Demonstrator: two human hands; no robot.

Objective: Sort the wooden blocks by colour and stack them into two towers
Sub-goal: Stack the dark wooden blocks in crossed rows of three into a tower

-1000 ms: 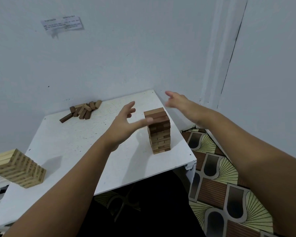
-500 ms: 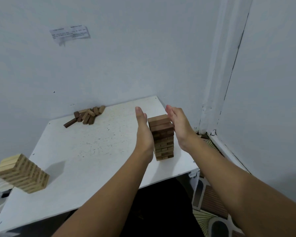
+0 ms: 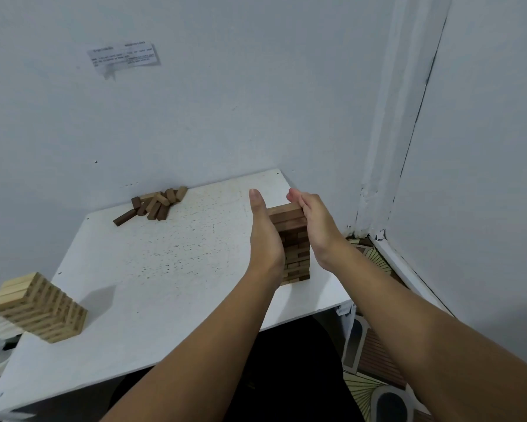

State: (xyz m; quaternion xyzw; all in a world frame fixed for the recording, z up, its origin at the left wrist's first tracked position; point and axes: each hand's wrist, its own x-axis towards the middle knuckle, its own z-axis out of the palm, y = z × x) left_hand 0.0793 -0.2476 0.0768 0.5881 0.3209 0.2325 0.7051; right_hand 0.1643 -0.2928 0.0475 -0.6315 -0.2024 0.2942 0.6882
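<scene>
Dark-brown blocks form a tower (image 3: 295, 248) standing upright near the right edge of the white table (image 3: 171, 269), toward its far right corner. Both hands flank it with straight, flat fingers. The left hand (image 3: 263, 236) stands on edge against the tower's left face, fingers together and pointing away from the person, forearm reaching in from the lower middle of the view. The right hand (image 3: 315, 222) is pressed flat against the right face near the top, palm turned inward, fingertips reaching just past the top layer, forearm coming in from the lower right. Neither hand curls around anything; the tower is squeezed between two open palms.

A loose pile of dark blocks (image 3: 154, 204) lies at the far edge of the table by the wall, well apart from the tower. A light-wood tower (image 3: 40, 307) stands at the table's left edge. A paper note (image 3: 123, 54) is stuck on the wall above. Patterned floor covering (image 3: 375, 354) shows to the right, under the right forearm.
</scene>
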